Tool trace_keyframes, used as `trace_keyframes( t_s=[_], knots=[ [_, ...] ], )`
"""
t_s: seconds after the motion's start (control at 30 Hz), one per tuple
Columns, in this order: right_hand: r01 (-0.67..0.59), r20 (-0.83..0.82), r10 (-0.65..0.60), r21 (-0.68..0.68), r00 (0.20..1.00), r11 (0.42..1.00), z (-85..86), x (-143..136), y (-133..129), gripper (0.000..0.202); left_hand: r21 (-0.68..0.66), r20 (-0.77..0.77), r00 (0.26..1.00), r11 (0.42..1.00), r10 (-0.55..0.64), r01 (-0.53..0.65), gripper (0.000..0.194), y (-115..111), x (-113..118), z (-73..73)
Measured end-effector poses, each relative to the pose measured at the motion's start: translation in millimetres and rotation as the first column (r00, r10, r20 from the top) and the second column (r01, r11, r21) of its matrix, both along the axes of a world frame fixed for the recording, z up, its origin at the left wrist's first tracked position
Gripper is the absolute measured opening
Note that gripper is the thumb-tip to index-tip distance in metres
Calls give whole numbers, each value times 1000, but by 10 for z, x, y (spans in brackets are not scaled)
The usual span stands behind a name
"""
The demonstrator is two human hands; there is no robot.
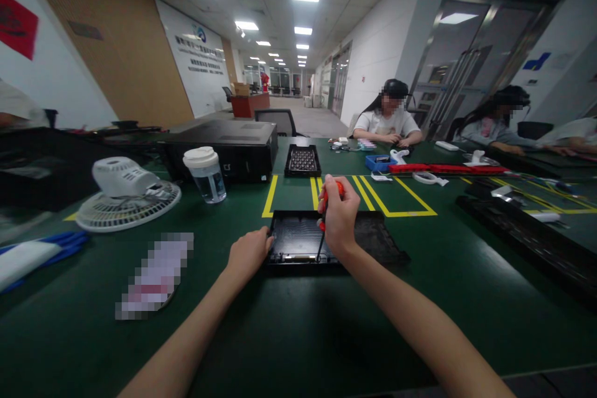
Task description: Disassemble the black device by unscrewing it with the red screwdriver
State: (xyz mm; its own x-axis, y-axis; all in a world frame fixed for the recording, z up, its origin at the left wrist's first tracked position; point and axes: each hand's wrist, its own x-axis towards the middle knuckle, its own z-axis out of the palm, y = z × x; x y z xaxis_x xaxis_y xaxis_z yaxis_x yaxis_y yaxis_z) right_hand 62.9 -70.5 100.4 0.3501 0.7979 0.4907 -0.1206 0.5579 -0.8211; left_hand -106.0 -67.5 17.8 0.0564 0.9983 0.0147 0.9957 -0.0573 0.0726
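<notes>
A shallow black plastic housing [364,239] lies on the green table in front of me, its ribbed inside facing up. My left hand [249,252] grips its left edge, thumb over the rim. In my right hand [342,214] is a screwdriver [321,242] with a red handle, fingers closed around it. Its dark shaft points down and its tip is at the near side of the housing, close to a pale metallic strip [300,258]. The exact contact of the tip is too small to make out.
Left of my hands are a blurred-out flat item [156,277], a lidded cup [206,177] and a white fan [128,199]. Ahead sit a black computer case [224,149] and a tray of small parts [303,160]. A long black panel [522,249] lies right; people sit beyond.
</notes>
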Motion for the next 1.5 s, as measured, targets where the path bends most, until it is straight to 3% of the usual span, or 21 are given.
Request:
trace_keyframes(
  t_s=[0.23, 0.6, 0.7, 0.9, 1.2, 1.33, 1.5],
  knots=[
    [-58, -54, 58, -4, 997, 998, -7, 9, 13, 29, -12, 22, 1000, 1000, -1, 1, 31, -20, 8, 35],
    [-385, -121, 381, -8, 917, 923, -30, 94, -17, 32, -22, 29, 1000, 1000, 0, 1, 32, -30, 19, 59],
    [-525, -119, 518, -32, 847, 851, -9, 183, 36, 29, -29, 25, 1000, 1000, 10, -10, 31, -34, 27, 75],
    [-762, -123, 752, -97, 647, 640, 5, 416, 206, 27, -33, 10, 1000, 999, 12, -12, 31, -35, 26, 72],
    [-872, -80, 868, -36, 490, 489, -53, 447, 449, 31, -13, 17, 1000, 1000, -6, 6, 31, -26, 4, 44],
    [-925, -70, 923, 9, 379, 381, -66, 343, 558, 32, -12, 21, 1000, 1000, -8, 8, 31, -20, 4, 44],
    [-956, -90, 955, -108, 282, 272, -27, 242, 639, 33, -30, 14, 1000, 999, 13, -13, 32, -20, 15, 51]
  ],
)
